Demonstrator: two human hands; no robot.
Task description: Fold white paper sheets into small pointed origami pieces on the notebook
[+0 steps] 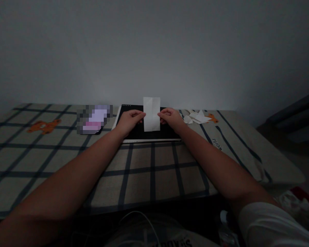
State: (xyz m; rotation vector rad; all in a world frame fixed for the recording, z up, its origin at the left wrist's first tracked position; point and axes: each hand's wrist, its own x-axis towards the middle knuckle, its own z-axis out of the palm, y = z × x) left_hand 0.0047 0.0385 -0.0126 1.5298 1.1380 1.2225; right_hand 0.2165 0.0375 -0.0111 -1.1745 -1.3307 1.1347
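Observation:
A white strip of paper (151,118) is held upright between my two hands, with faint creases on it. My left hand (131,120) pinches its left edge between thumb and fingers. On the opposite side, my right hand (171,118) pinches the right edge in the same way. Beneath the paper and both hands lies a black notebook or board (154,136) with white sheets showing at its edges. Just right of it, by my right hand, is a small pile of folded or torn white paper pieces (199,117).
A checked cloth (141,157) covers the table, which meets a plain wall (154,51). A phone (94,120), partly pixelated, lies at the left. Below the table's front edge are a white cable (146,219) and a bottle (225,226) at the right.

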